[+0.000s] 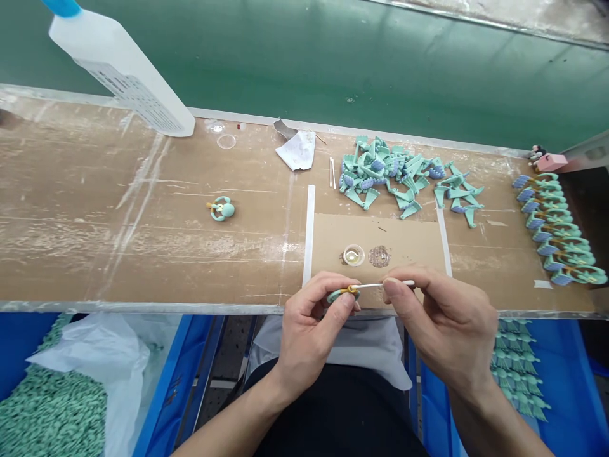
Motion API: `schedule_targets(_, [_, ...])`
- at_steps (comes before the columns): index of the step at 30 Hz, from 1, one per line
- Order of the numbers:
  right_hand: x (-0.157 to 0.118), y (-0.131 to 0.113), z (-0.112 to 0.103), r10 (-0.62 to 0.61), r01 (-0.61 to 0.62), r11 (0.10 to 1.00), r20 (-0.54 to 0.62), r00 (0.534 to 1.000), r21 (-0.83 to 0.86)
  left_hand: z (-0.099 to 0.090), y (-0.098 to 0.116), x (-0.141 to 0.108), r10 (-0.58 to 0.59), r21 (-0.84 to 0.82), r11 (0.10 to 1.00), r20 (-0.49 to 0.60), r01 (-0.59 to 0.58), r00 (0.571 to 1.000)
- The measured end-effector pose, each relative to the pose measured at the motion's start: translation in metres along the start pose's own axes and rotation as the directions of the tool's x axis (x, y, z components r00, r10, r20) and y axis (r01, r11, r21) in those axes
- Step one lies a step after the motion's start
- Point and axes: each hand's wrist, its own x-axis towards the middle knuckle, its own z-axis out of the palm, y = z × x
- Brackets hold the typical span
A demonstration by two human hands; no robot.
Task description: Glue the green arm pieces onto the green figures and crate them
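Between the thumb and fingers of my left hand (311, 327) is a small mint-green plastic ring part (335, 296) with a yellow piece on it. A white cotton swab (368, 285) is pinched in my right hand (442, 324), its far tip touching or very close to the yellow piece. Just beyond my hands, a small clear cup (353, 255) with yellowish liquid stands on a cardboard sheet (328, 235), beside a dark wet-looking stain (379, 256). Two more cotton swabs (332, 172) lie further back.
A heap of mint and purple plastic parts (380, 168) lies at the back. Assembled pieces (556, 231) line the right end. One similar ring piece (221, 209) and a tall white bottle (124, 76) are at left. Blue bins (171, 381) with green parts flank my lap.
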Motion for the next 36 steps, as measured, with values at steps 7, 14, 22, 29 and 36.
schedule_targets(7, [-0.002,-0.001,-0.001,0.010,-0.010,0.999,0.009,1.000,0.037,0.000,0.002,0.001,0.020,0.028,0.999,0.002,-0.020,1.000])
schedule_targets(14, [-0.002,-0.004,-0.005,-0.033,0.031,0.999,0.048,0.998,0.030,-0.006,-0.007,-0.002,0.025,0.138,0.990,-0.011,-0.023,1.000])
schedule_targets(22, [0.000,-0.002,-0.009,-0.116,0.117,0.993,0.060,0.991,-0.017,-0.009,-0.009,-0.001,0.129,0.200,0.972,-0.009,-0.124,0.992])
schedule_targets(29, [0.000,0.000,-0.010,-0.133,0.135,0.990,0.053,0.990,-0.030,-0.009,-0.010,-0.002,0.153,0.200,0.968,0.001,-0.151,0.988])
schedule_targets(36, [0.000,0.004,-0.009,-0.110,0.111,0.993,0.037,0.993,-0.029,-0.010,-0.012,-0.002,0.141,0.195,0.971,0.010,-0.140,0.990])
